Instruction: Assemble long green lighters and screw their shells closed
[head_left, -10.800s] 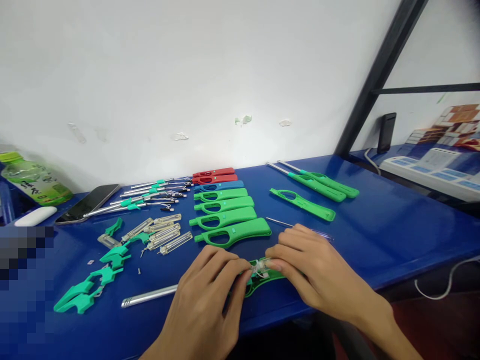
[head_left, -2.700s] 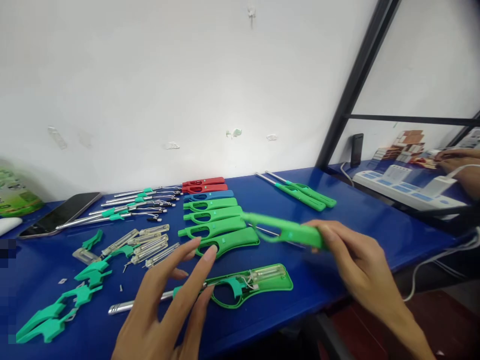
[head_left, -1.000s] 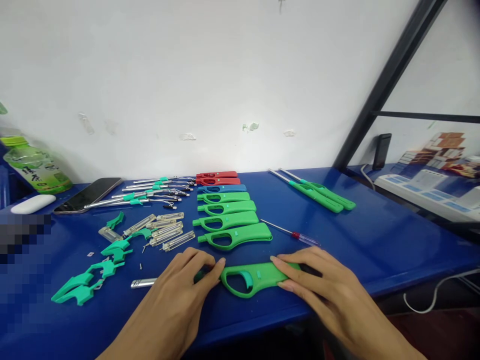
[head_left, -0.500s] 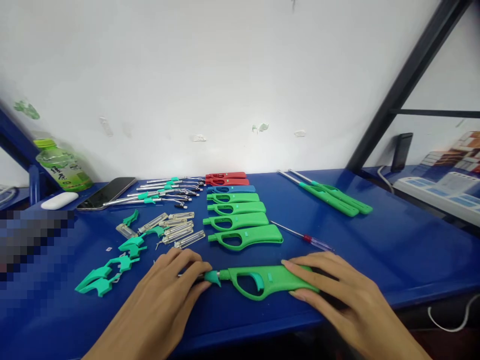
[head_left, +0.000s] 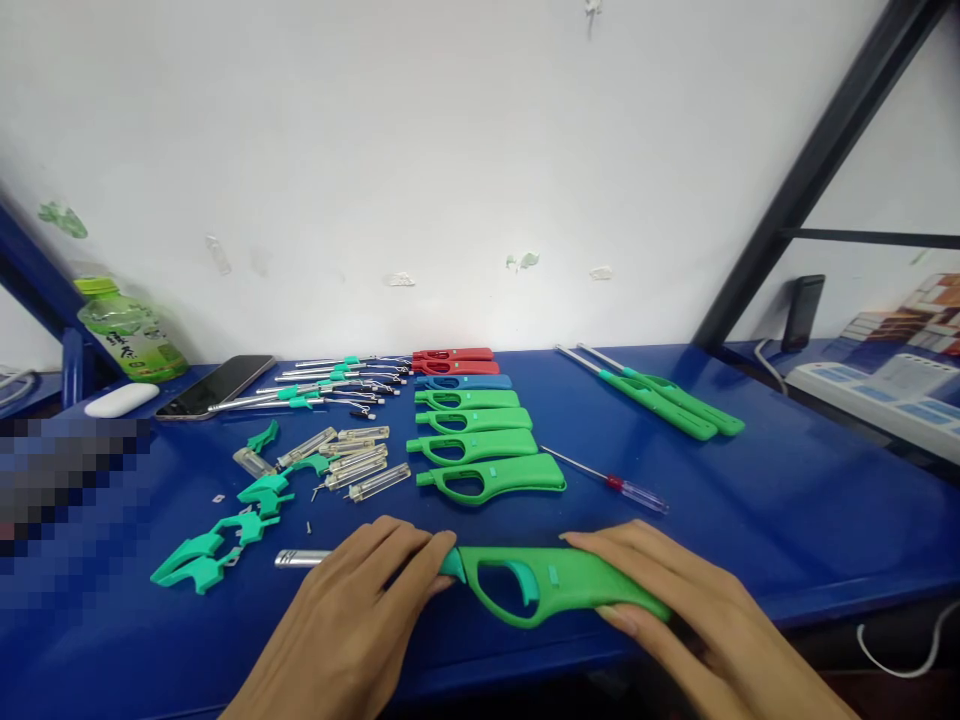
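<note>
My left hand (head_left: 375,600) is closed round the teal collar of a silver lighter tube (head_left: 301,559), whose tip sticks out to the left. The collar meets the front of a green lighter handle (head_left: 570,580), which has a teal trigger inside its loop. At the handle's rear, my right hand (head_left: 690,610) grips it between thumb and fingers. Behind it lies a column of lighter handles, several green (head_left: 495,478), one blue (head_left: 480,382) and some red (head_left: 469,354). A small screw (head_left: 308,527) rests near my left hand.
Left of the column are clear fuel tanks (head_left: 381,481), teal triggers and clips (head_left: 199,565), and tubes with wires (head_left: 322,390). A screwdriver (head_left: 641,495) and two green lighters (head_left: 660,405) lie right. A phone (head_left: 217,387), white case (head_left: 122,400) and bottle (head_left: 131,335) stand back left.
The tube's collar has moved right, up against the handle's front, closing the gap between them. My left hand shifted right with it, and the handle moved slightly right and nearer me.
</note>
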